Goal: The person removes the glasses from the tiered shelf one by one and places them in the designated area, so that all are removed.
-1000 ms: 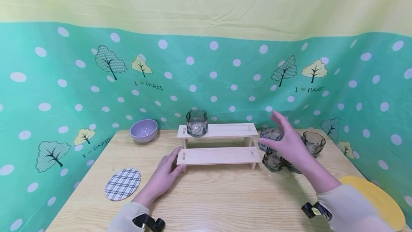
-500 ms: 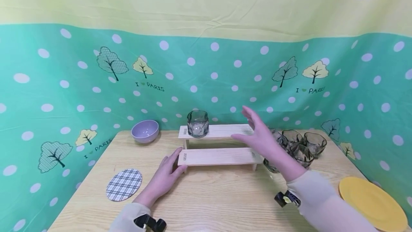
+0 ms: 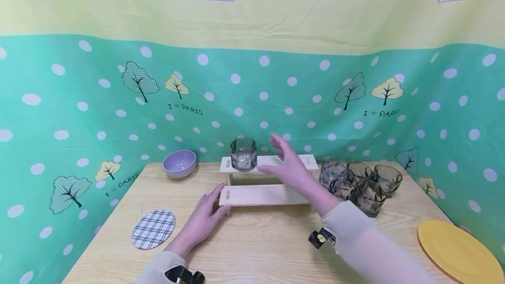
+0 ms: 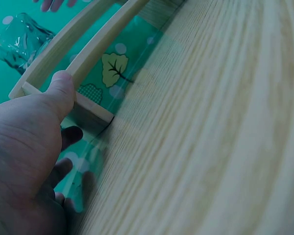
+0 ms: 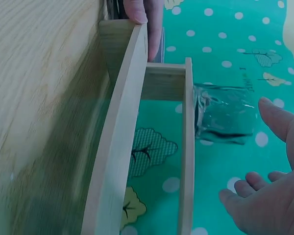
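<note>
A two-tier wooden shelf (image 3: 264,195) stands on the table. My left hand (image 3: 201,219) holds the left end of its lower tier; in the left wrist view the thumb (image 4: 61,90) lies against the board's edge while the other fingers hang loosely curled below. One clear faceted glass (image 3: 243,156) stands upright on the upper tier, near its left end. My right hand (image 3: 289,165) is above the shelf, just right of that glass, with fingers and thumb spread. In the right wrist view a gap shows between the right hand (image 5: 269,196) and the glass (image 5: 225,113).
Several dark tinted glasses (image 3: 371,198) cluster on the table right of the shelf. A yellow plate (image 3: 459,251) lies at the right edge. A purple bowl (image 3: 179,164) stands at the back left, with a round checked coaster (image 3: 154,229) nearer. A patterned cloth (image 3: 260,82) hangs behind.
My right hand has moved left from above the tinted glasses to beside the glass on the upper tier, staying spread. My left hand has kept its place at the shelf's end.
</note>
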Available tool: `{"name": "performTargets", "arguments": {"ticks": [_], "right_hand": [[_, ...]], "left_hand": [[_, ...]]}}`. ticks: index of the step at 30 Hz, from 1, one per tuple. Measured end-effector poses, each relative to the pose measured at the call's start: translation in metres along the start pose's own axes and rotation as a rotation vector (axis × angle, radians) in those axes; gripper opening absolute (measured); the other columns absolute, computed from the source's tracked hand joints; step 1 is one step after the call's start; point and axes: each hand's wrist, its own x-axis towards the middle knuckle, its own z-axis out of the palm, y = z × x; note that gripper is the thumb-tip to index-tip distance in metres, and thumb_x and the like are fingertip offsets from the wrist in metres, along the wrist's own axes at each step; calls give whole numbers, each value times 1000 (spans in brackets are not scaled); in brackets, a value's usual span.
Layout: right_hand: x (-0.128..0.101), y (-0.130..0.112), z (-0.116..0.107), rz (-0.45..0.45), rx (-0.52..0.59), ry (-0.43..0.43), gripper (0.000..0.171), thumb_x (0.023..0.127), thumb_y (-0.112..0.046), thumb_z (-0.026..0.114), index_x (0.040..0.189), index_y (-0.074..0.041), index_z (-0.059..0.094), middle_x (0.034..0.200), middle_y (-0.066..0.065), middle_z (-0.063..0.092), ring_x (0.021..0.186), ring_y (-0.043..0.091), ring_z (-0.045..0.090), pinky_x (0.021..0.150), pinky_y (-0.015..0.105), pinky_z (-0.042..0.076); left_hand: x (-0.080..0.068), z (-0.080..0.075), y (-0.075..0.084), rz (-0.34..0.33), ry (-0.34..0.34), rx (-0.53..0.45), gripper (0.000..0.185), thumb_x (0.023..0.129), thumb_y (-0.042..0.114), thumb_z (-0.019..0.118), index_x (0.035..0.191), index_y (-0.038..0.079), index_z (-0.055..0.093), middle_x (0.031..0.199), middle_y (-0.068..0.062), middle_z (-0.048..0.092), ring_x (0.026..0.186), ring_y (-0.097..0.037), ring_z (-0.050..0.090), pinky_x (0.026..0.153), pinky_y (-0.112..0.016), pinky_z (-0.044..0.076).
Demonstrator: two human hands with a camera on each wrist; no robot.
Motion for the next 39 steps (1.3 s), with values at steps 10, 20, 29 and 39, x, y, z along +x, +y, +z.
{"name": "performTargets", "arguments": {"ticks": [10,20,29,39], "right_hand": [[21,5,24,-30,37,7,114,88,-26,97,176,-18,25,175,9,38,160,33,39,133,49,31],[36,11,44,-31,95,-24,113,89,-24,97,176,-16,25,175,14,36,161,36,36,131,53,34],[40,14,53,-25,77,-8,113,90,-24,97,176,-18,25,171,14,43,158,39,40,131,49,35],[41,15,59,-11,44,20,107,92,-24,95,175,-16,28,162,11,55,154,34,47,130,44,37]], "left_hand": [[0,2,-1,4,7,-4,76,111,38,68,175,15,33,173,-14,43,165,-49,19,135,-66,5],[-1,2,0,-19,6,-4,77,111,41,67,175,16,32,174,-13,42,165,-53,12,134,-69,6],[-1,0,1,-30,-1,-1,78,111,44,66,176,17,32,174,-13,42,165,-53,10,134,-69,6],[-1,1,0,-27,2,2,77,111,42,67,176,16,32,174,-14,42,164,-54,11,133,-69,7]]}}
